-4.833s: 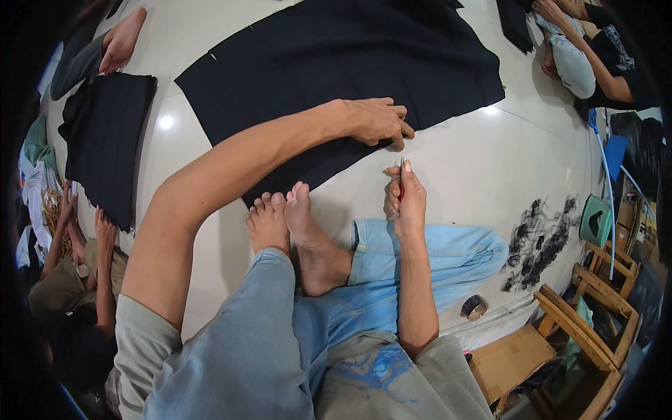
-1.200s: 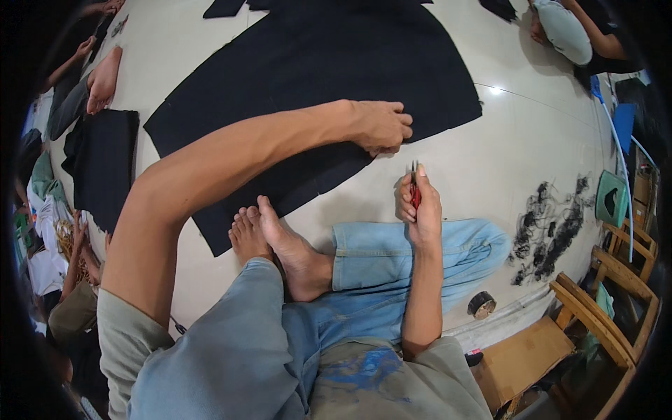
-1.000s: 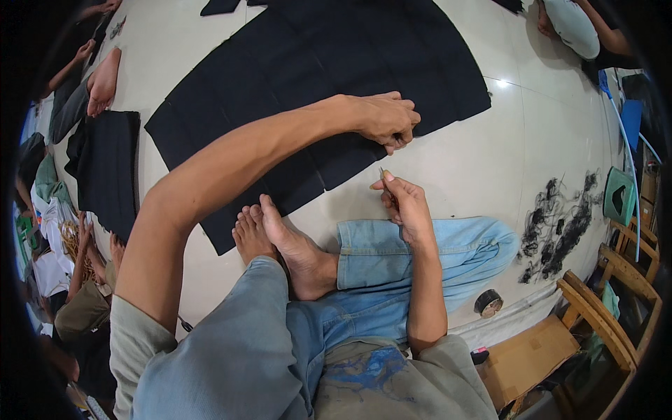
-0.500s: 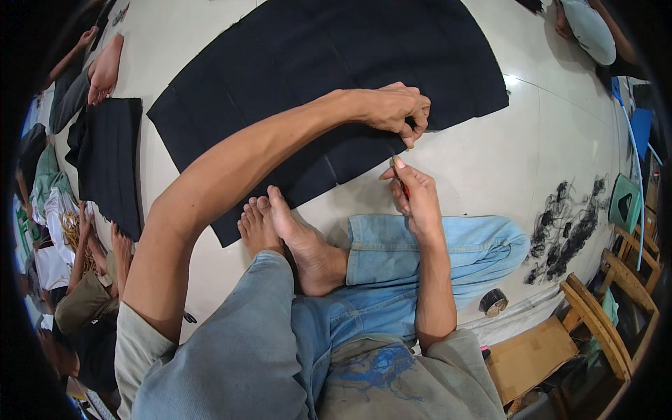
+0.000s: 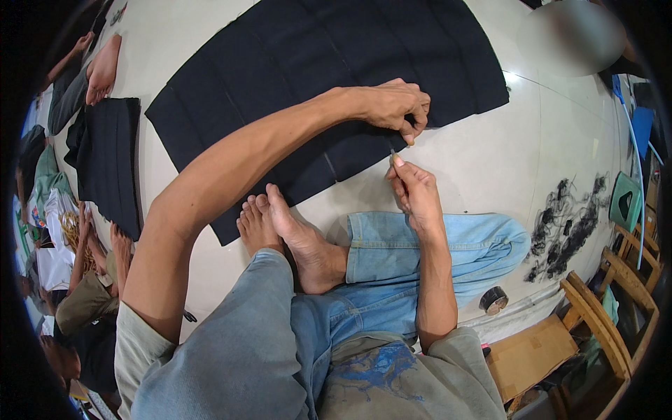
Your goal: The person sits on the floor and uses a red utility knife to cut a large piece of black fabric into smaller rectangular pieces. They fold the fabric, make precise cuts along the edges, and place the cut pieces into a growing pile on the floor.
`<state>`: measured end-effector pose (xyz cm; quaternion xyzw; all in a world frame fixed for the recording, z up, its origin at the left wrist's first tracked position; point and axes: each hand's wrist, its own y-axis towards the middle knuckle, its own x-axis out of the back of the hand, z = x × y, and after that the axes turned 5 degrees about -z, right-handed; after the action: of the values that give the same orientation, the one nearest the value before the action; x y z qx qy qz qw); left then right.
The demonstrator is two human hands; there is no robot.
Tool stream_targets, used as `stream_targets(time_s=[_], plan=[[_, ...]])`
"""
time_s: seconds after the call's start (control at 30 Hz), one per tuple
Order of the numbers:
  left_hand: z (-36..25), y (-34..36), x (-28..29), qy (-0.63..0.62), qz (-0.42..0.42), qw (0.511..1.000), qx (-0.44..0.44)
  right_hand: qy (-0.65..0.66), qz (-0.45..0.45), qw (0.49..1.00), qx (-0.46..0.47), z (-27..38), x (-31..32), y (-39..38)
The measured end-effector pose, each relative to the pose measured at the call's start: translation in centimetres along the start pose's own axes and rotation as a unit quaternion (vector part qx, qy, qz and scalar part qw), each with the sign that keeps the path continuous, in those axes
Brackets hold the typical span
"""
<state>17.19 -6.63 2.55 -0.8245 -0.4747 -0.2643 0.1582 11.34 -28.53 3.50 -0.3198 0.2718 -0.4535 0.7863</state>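
Observation:
A large black cloth panel [image 5: 301,52], crossed by several straight seam lines, lies spread on the floor in a fan shape. My left hand [image 5: 397,108] reaches across it and pinches its near edge toward the right, thumb and fingers pressed together. Just below, my right hand [image 5: 416,192] is closed round a small slim tool [image 5: 393,151] whose thin grey tip meets the cloth edge close to the left fingertips. Most of the tool is hidden in the palm, so its kind is unclear. My bare feet [image 5: 304,248] are at the near edge, toes touching the cloth.
Folded black cloth [image 5: 112,164] lies at left, near other people's feet and hands. A black roll [image 5: 493,302], a flattened cardboard piece [image 5: 532,357] and wooden frames [image 5: 598,325] are at lower right. Dark fluff [image 5: 567,227] litters the floor. Another person [image 5: 574,38] is at upper right.
My right hand has turned slightly and its tool tip has risen to the cloth edge; the red part seen before is now hidden. The left hand stays almost still.

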Motion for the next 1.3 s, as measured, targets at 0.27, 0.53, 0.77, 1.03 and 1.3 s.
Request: stream_targets(time_s=[0.27,0.53,0.77,1.03,1.3], plan=[[-0.2,2.0,-0.1,0.162,-0.124,0.979,-0.03,-0.06,-0.069,0.995,0.036,3.7,5.5,-2.9],[-1.2,8.0,0.6,0.267,0.082,0.952,-0.125,-0.064,-0.095,0.989,0.096,9.7,7.9,0.9],[-0.9,11.2,2.4,0.204,0.133,0.964,-0.103,0.068,-0.05,0.996,0.039,8.6,9.3,1.1],[1.6,11.4,0.7,0.093,0.033,0.995,-0.034,-0.095,-0.064,0.993,-0.022,7.2,8.0,2.4],[2.5,10.6,0.1,-0.017,-0.041,0.998,-0.036,-0.017,-0.029,0.999,-0.011,7.2,7.3,2.8]])
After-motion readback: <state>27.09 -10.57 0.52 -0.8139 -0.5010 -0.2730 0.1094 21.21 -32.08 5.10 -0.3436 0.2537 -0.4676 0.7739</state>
